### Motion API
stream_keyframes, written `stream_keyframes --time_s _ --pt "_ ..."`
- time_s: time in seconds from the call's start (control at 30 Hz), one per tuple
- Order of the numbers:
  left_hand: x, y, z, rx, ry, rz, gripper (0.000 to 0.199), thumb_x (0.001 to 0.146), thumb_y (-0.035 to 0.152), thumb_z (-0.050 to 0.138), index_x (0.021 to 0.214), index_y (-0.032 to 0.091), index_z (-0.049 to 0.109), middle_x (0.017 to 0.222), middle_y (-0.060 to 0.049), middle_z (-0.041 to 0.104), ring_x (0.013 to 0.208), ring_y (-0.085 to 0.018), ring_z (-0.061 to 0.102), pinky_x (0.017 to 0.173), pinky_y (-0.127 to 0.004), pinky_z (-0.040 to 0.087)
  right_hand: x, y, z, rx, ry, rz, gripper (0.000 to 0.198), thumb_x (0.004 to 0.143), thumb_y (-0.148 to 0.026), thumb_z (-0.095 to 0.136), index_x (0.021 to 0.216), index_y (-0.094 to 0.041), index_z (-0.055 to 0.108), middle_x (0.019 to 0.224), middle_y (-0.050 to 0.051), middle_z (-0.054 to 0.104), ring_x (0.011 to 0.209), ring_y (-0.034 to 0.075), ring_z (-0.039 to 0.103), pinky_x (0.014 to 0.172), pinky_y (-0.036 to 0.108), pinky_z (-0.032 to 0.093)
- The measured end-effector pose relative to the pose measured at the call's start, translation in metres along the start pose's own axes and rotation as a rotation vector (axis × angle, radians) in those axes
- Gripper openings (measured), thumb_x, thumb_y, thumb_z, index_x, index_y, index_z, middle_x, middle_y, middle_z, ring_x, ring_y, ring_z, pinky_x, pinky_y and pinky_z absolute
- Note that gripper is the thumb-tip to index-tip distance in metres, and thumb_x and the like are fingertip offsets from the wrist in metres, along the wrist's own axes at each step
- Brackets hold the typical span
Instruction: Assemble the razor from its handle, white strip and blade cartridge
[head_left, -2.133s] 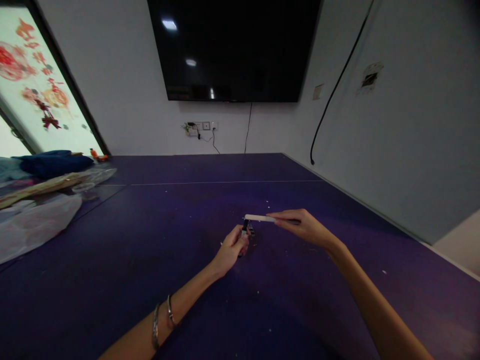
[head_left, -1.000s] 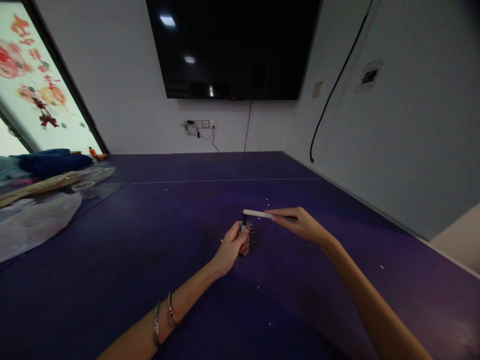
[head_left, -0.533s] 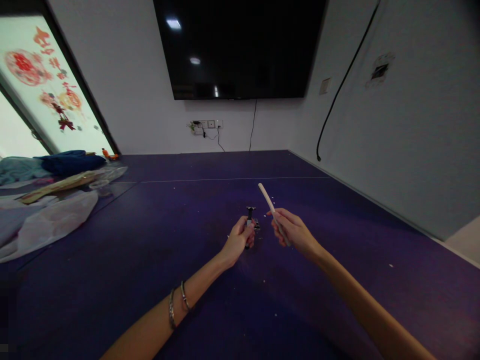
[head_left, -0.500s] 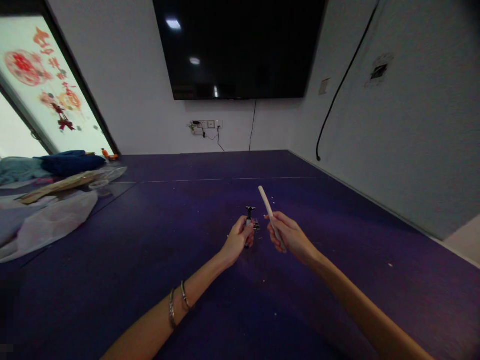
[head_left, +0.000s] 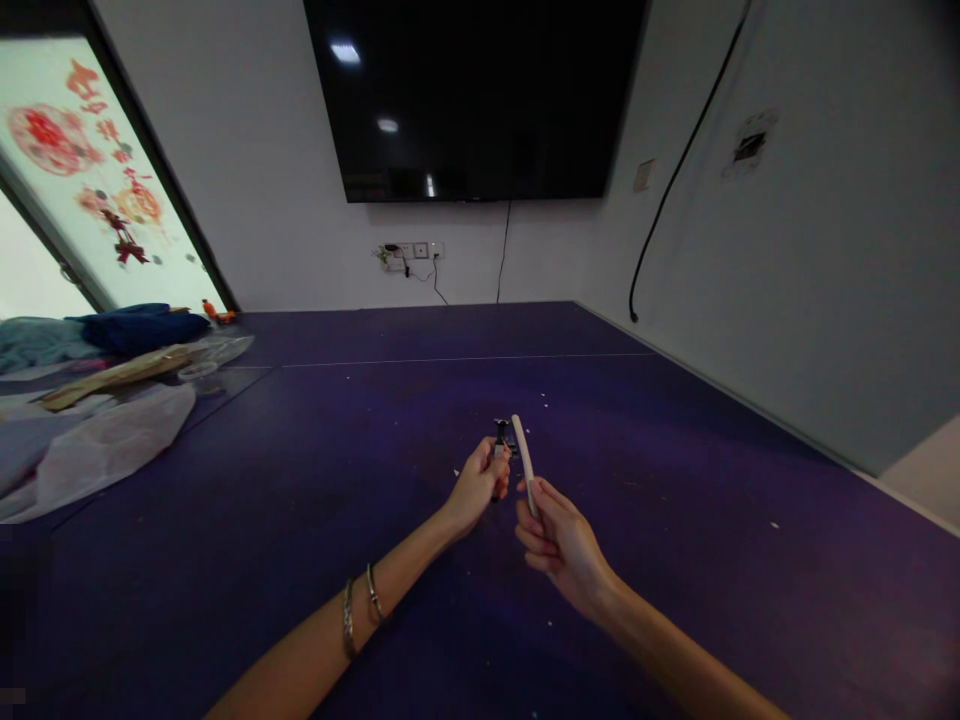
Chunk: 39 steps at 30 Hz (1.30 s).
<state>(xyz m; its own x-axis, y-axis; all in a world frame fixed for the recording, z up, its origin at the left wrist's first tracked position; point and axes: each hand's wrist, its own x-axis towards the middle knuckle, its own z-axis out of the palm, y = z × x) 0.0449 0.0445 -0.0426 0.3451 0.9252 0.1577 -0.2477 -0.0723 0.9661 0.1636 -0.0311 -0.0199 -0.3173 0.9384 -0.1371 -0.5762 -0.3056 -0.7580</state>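
Note:
My left hand [head_left: 480,480] is closed around the handle of a small T-shaped tool [head_left: 501,430], dark with a pale grey part, its head pointing away from me. Whether it is a peeler or a razor I cannot tell. In my right hand [head_left: 559,535] is a slim, pale, slightly curved stick [head_left: 523,448], pinched near its lower end. The stick slants up and to the left, its far end close beside the tool's head; contact between them is unclear. Something small and dark, partly hidden, shows just right of the tool.
A dark purple mat [head_left: 360,560] spreads beneath my hands, dotted with small pale bits. At the left lie a clear plastic bag [head_left: 120,440], a long tan piece [head_left: 120,376] and blue cloth [head_left: 142,328]. A black cable [head_left: 686,160] hangs at the right wall.
My right hand has moved nearer to me and slightly left, drawing the stick down beside the tool's head. My left hand has barely moved and keeps its hold.

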Motion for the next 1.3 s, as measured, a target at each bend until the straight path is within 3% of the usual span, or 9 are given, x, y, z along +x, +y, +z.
stream_keyframes --time_s 0.43,0.6,0.8,0.93,1.13,1.3 --pt "-0.002 -0.002 0.002 0.0 -0.014 0.006 0.026 0.08 0.043 0.051 0.087 0.02 0.041 0.051 0.01 0.035 0.039 -0.005 0.032 0.041 -0.017 0.029 -0.006 0.02 0.01 0.012 0.064 -0.009 0.031 0.075 -0.045 0.059 0.075 -0.023 0.038 0.049 -0.011 0.031 0.037 0.003 0.013 0.033 0.015 0.005" --pt "-0.003 -0.004 0.004 0.051 -0.01 -0.004 0.025 0.08 0.041 0.051 0.086 0.018 0.043 0.052 0.009 0.038 0.041 -0.004 0.034 0.041 -0.016 0.029 -0.006 0.021 0.012 0.034 0.091 -0.078 0.033 0.074 -0.046 0.061 0.074 -0.022 0.039 0.05 -0.011 0.03 0.038 0.002 0.013 0.034 0.016 0.005" --pt "-0.003 -0.001 0.004 0.038 0.03 -0.009 0.023 0.078 0.039 0.053 0.087 0.019 0.044 0.051 0.01 0.036 0.038 -0.004 0.031 0.04 -0.016 0.027 -0.009 0.028 0.017 0.025 0.128 -0.022 0.031 0.074 -0.046 0.06 0.077 -0.022 0.041 0.049 -0.011 0.031 0.037 0.002 0.013 0.034 0.016 0.004" --pt "-0.006 0.0 0.005 0.091 0.029 -0.016 0.016 0.079 0.032 0.051 0.083 0.017 0.046 0.054 0.008 0.038 0.042 -0.004 0.033 0.041 -0.016 0.026 -0.006 0.023 0.021 0.03 0.123 -0.092 0.03 0.074 -0.044 0.061 0.075 -0.022 0.04 0.049 -0.011 0.03 0.037 0.002 0.013 0.034 0.016 0.005" --pt "-0.006 0.004 0.006 0.058 0.032 -0.024 0.015 0.079 0.032 0.05 0.084 0.019 0.044 0.053 0.009 0.036 0.038 -0.004 0.029 0.037 -0.016 0.021 -0.006 0.029 0.022 0.016 0.124 -0.026 0.028 0.074 -0.044 0.06 0.078 -0.023 0.042 0.049 -0.011 0.03 0.037 0.002 0.013 0.034 0.016 0.004" --pt "-0.006 0.002 0.005 0.086 0.031 0.007 0.015 0.079 0.031 0.05 0.083 0.018 0.046 0.052 0.009 0.038 0.04 -0.004 0.033 0.04 -0.015 0.026 -0.004 0.026 0.021 0.022 0.121 -0.082 0.029 0.075 -0.045 0.059 0.076 -0.022 0.042 0.049 -0.011 0.03 0.037 0.002 0.014 0.034 0.016 0.006"
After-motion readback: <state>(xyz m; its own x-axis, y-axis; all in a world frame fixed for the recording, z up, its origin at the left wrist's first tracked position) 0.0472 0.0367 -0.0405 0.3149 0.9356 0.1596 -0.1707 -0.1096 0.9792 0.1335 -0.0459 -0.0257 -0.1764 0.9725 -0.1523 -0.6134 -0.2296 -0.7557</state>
